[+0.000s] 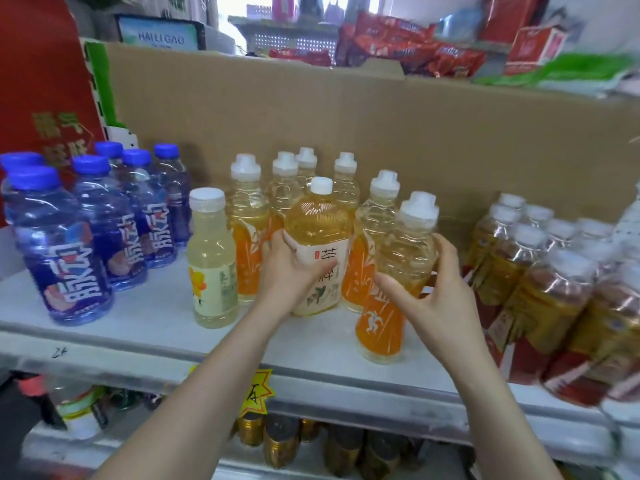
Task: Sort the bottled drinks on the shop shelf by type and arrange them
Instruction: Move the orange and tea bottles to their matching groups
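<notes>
The left hand [287, 268] grips the tea bottle [318, 223] with the cream label, thumb on the left side and fingers curled over the label; the bottle stands upright on the shelf [138, 306], in the middle. The right hand [440, 299] curves round the orange-label bottle [381, 327], thumb on its front and fingers round its right side. This bottle is tilted right, just right of the tea bottle. More orange-label bottles [247, 216] stand behind, against a cardboard wall [311, 116]. A pale bottle with a flower label [213, 258] stands just left of them. Blue bottles [69, 237] crowd the far left. Wrapped packs of gold bottles [540, 278] lie at the right. Cans [280, 441] sit on the shelf below.
</notes>
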A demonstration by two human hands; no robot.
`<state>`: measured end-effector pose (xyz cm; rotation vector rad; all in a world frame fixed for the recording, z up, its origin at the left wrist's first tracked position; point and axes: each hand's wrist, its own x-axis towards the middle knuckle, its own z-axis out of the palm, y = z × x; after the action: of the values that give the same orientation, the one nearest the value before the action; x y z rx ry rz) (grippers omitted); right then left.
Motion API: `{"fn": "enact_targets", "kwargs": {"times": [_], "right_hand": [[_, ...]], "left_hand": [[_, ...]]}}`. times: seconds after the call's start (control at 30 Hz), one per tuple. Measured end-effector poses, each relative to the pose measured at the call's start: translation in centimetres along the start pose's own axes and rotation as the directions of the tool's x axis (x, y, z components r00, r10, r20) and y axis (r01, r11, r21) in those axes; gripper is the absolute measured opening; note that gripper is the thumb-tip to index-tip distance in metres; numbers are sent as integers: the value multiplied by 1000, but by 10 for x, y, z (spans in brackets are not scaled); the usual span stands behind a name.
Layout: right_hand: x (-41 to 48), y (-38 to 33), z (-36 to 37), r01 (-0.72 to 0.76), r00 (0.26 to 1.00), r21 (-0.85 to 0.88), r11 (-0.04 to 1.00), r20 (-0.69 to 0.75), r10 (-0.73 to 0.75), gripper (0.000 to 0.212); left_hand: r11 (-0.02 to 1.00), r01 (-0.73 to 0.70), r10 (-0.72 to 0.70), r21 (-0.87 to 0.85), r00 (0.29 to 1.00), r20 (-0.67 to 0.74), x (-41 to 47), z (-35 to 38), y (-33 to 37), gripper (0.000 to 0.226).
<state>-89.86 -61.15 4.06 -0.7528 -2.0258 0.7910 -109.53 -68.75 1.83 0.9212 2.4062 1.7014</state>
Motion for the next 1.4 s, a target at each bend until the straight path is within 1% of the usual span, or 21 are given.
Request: {"fn": "enact_targets", "kwargs": {"times": [0.07, 0.23, 0.33, 0.47, 0.53, 0.63, 0.73, 0.83, 0.93, 1.0, 1.03, 1.07, 1.13, 1.17, 1.2, 1.27, 1.33, 1.37, 1.4], "right_hand": [[-1, 0, -1, 55, 998, -59, 997, -13, -55, 91], [3, -6, 7, 142, 990, -149, 979, 49, -136, 90], [11, -18, 22, 200, 979, -188, 961, 81, -188, 89], [27, -36, 53, 279, 959, -265, 923, 125, -254, 82], [36, -39, 68, 268, 963, -216, 939, 102, -251, 77], [48, -41, 91, 217, 975, -125, 968, 79, -208, 70], [61, -44, 109, 158, 985, -95, 983, 92, -149, 70], [67, -44, 117, 138, 988, -94, 986, 88, -130, 72], [65, -42, 115, 160, 982, -148, 976, 123, -143, 77], [58, -39, 103, 215, 974, -196, 957, 119, -194, 77], [54, -36, 94, 257, 966, -210, 943, 64, -249, 73], [50, -31, 83, 295, 952, -221, 930, -21, -306, 68], [49, -22, 62, 312, 915, -269, 911, -173, -364, 59], [52, -18, 54, 293, 908, -312, 904, -205, -365, 58], [56, -14, 48, 270, 911, -356, 895, -206, -356, 60], [63, -13, 44, 217, 935, -421, 881, -170, -312, 70], [66, -16, 45, 156, 961, -464, 872, -132, -242, 86], [68, -17, 46, 127, 970, -480, 868, -122, -210, 91], [70, -17, 47, 105, 975, -490, 865, -121, -187, 92]], "left_hand": [[999, -15, 15, 30, 1000, 0, -12, -4, 1, 90], [994, -74, 84, 85, 990, -117, -52, -21, -4, 101], [992, -64, 85, 108, 977, -198, -68, -35, -8, 100], [992, -42, 70, 121, 971, -230, -75, -50, -9, 98], [991, -36, 66, 129, 970, -233, -75, -55, -10, 96], [990, -22, 55, 140, 970, -235, -75, -57, -12, 97], [991, -6, 37, 136, 973, -229, -74, -56, -12, 97], [989, -4, 38, 149, 974, -222, -74, -56, -13, 98], [986, -19, 50, 167, 982, -180, -75, -58, -15, 100], [979, -45, 71, 200, 990, -125, -77, -63, -19, 100], [974, -51, 75, 219, 992, -99, -78, -66, -21, 101], [972, -51, 72, 230, 994, -83, -78, -69, -21, 102], [968, -55, 76, 247, 994, -76, -76, -71, -21, 100], [965, -56, 77, 255, 994, -75, -75, -70, -20, 98], [964, -54, 76, 259, 994, -73, -73, -68, -18, 96], [968, -46, 66, 245, 995, -72, -71, -64, -16, 91], [973, -40, 59, 225, 995, -79, -70, -59, -15, 90], [976, -36, 55, 214, 995, -83, -70, -58, -16, 89], [978, -33, 51, 204, 995, -84, -70, -57, -16, 89]]}}
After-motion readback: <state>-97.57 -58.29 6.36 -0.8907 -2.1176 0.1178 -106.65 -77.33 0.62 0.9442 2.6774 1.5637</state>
